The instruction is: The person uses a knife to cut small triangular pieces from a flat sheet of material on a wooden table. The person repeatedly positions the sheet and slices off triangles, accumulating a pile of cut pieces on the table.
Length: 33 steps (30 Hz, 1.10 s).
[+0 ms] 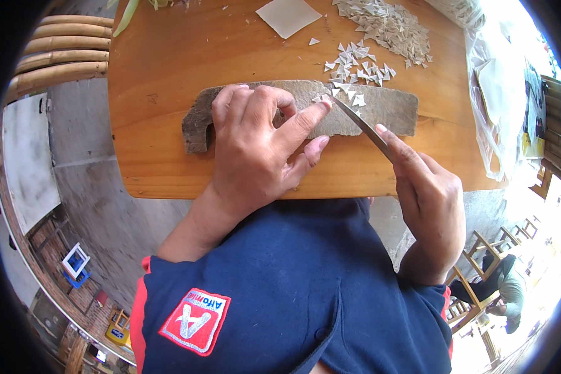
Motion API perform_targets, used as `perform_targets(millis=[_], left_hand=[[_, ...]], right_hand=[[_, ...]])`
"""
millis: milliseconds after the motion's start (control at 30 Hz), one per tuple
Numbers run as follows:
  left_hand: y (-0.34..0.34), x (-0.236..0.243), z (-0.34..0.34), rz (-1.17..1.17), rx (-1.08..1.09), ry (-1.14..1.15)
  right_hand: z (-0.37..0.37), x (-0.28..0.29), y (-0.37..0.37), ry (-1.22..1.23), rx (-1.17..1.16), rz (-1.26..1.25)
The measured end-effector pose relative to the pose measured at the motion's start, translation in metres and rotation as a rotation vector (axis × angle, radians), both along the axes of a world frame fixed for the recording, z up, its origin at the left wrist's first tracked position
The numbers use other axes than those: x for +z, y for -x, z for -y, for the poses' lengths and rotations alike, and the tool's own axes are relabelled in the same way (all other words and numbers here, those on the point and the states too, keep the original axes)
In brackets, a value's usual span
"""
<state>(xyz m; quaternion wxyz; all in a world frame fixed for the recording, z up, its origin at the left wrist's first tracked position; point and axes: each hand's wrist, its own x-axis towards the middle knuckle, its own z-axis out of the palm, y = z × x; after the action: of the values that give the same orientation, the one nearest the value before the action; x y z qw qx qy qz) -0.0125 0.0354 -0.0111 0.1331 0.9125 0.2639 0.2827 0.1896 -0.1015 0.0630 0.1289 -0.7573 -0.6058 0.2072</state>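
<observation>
A long, thin wooden board with a notch at its left end lies along the table's near part. My left hand rests over it, most fingers curled, the index fingertip pressing small white pieces against the wood. Its thumb stands apart, nearer to me. In my right hand is a knife, the index finger laid along the back of the blade. The knife's tip touches down on the board just right of my left fingertip. Small white triangles lie scattered beside the blade, some over the board's far edge.
Beyond the board, loose white triangles lead to a larger heap. A flat white square sheet lies at the far middle of the wooden table. Plastic bags hang at the right edge. A person is at lower right.
</observation>
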Motion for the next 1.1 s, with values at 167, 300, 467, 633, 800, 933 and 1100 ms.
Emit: perform_targets(millis=[167,300,467,633,800,933,1100], left_hand=[[-0.001,0.001,0.0,-0.025,0.003,0.013],[-0.001,0.001,0.0,-0.025,0.004,0.025],[0.0,0.001,-0.001,-0.008,0.002,0.041],[-0.001,0.002,0.0,-0.008,0.004,0.055],[-0.001,0.001,0.001,0.0,0.005,0.062],[-0.002,0.0,0.001,0.008,0.003,0.06],[-0.001,0.0,0.001,0.016,0.002,0.061]], right_hand=[[-0.007,0.005,-0.006,0.053,0.046,0.026],[-0.013,0.011,-0.008,0.107,0.056,0.049],[-0.014,0.011,-0.011,0.083,0.091,0.094],[-0.014,0.012,-0.01,0.087,0.094,0.119],[-0.016,0.017,-0.009,0.105,0.104,0.144],[-0.016,0.018,-0.01,0.082,0.12,0.16],[-0.017,0.022,-0.005,0.117,0.099,0.142]])
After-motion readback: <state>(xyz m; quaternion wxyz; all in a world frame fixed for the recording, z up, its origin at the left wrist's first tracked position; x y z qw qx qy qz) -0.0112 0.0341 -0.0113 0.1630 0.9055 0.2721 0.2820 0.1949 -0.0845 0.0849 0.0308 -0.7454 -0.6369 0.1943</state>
